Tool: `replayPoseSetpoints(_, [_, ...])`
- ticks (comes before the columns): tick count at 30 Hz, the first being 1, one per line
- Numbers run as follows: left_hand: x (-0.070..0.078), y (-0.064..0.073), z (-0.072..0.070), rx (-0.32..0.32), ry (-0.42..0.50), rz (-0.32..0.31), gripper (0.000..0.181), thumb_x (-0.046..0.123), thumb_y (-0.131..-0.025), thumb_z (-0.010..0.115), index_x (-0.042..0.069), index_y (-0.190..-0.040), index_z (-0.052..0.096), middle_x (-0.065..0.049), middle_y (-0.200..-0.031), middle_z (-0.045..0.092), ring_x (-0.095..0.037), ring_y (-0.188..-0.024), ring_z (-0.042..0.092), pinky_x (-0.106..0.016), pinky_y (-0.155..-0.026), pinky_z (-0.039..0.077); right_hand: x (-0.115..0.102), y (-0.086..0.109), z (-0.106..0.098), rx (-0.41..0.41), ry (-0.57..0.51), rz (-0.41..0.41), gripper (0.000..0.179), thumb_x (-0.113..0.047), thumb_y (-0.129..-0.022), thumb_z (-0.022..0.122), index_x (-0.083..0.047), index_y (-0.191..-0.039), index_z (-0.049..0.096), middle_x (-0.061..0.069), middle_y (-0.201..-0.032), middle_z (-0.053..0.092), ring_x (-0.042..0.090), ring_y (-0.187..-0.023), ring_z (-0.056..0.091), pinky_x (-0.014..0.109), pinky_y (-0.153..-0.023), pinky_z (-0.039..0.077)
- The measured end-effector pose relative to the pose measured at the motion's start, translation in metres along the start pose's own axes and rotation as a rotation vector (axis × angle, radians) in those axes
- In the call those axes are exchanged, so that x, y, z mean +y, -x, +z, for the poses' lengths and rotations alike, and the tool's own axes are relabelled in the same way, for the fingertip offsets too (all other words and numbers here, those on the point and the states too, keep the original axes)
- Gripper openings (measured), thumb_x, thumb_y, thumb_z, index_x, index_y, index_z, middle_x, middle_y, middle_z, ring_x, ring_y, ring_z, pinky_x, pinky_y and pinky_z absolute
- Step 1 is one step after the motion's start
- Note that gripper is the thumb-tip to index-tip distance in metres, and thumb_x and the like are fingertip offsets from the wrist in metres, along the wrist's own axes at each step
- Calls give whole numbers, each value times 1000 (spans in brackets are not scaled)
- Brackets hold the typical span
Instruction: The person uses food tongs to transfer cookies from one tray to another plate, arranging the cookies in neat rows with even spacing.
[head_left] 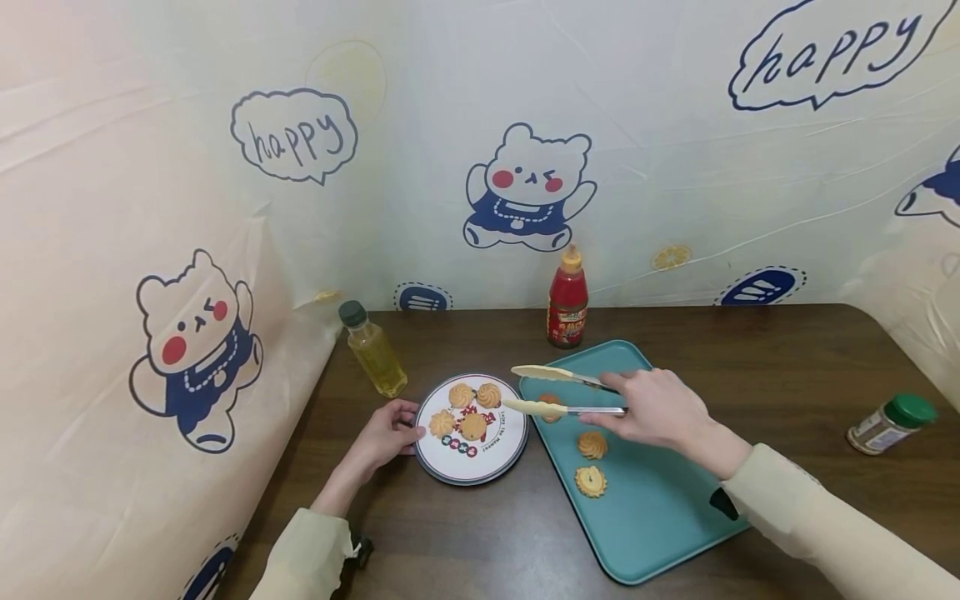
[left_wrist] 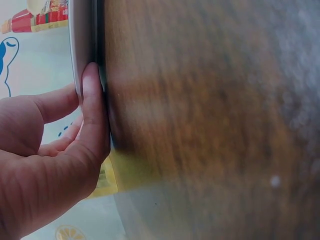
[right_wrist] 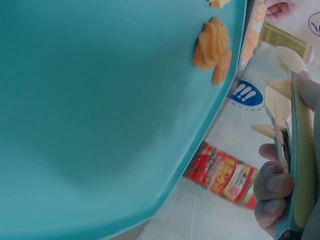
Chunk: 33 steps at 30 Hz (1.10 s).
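Observation:
My left hand (head_left: 387,435) pinches the left rim of a round white plate (head_left: 480,468); in the left wrist view the thumb lies on one face of the plate (left_wrist: 82,35) and fingers on the other. Several golden swirl cookies (head_left: 488,395) lie on this printed plate. My right hand (head_left: 656,408) grips metal tongs (head_left: 588,410) with pale tips. Their arms are spread with nothing between them, tips reaching over the plate's right edge. Beneath and beside the tongs, three cookies (head_left: 592,444) rest along the left side of a teal tray (head_left: 652,517).
Behind the tray stands a red sauce bottle (head_left: 567,308) with a yellow cap. A bottle of yellow oil (head_left: 377,357) is behind the plate at left. A green-lidded jar (head_left: 888,425) stands far right. Printed cloth (head_left: 420,167) hangs behind the dark wooden table (head_left: 465,542).

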<state>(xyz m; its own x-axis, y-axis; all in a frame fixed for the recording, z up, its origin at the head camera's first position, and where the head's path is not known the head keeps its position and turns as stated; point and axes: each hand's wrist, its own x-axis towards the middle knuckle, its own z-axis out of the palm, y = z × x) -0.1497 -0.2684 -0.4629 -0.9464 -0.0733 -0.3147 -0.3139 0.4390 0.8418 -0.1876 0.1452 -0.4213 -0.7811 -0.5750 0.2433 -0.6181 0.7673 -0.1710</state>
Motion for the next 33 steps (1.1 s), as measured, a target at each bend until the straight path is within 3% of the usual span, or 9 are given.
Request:
replayPoseSetpoints(20, [0, -1, 0, 13, -3, -10, 41, 1, -92, 69, -3, -129, 53, -18, -111, 56, -25, -89, 59, -35, -71, 60, 31, 33, 5, -50, 22, 62, 62, -71, -85, 61, -11, -101, 70, -10, -52, 35, 5, -44, 35, 25, -38, 24])
replayPoseSetpoints(28, [0, -3, 1, 20, -2, -21, 41, 1, -92, 70, -1, -130, 53, -17, -111, 57, -25, -88, 59, -34, -71, 60, 36, 38, 11, -57, 14, 57, 62, -72, -84, 60, -12, -97, 70, -12, -51, 37, 4, -45, 36, 26, -38, 25])
replayPoseSetpoints(33, [-1, -2, 1, 19, -3, -25, 41, 1, -92, 69, -1, -130, 54, -17, -111, 57, -25, -88, 59, -35, -71, 60, 37, 38, 14, -86, 0, 72, 68, -75, -84, 58, -11, -103, 72, -13, -52, 38, 3, -45, 37, 25, -38, 26])
